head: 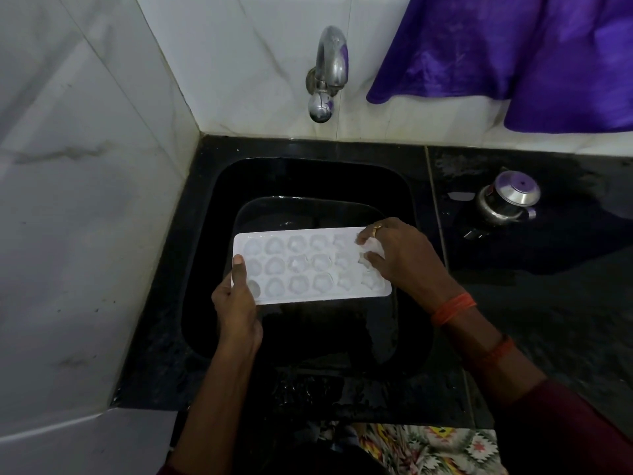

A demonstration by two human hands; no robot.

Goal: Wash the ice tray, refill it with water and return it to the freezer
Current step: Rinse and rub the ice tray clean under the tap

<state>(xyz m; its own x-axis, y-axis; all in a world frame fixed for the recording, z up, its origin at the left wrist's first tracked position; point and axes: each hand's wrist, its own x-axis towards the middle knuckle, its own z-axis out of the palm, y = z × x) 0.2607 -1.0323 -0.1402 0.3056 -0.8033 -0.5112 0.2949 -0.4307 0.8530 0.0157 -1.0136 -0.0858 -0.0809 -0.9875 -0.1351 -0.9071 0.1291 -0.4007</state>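
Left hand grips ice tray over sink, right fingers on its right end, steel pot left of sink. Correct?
No. The head view shows the steel pot on the counter right of the sink, not left. The rest holds: left hand grips the ice tray, right hand touches its right end.

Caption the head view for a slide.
Left hand grips a white plastic ice tray above the black sink; right hand touches its right-end cups.
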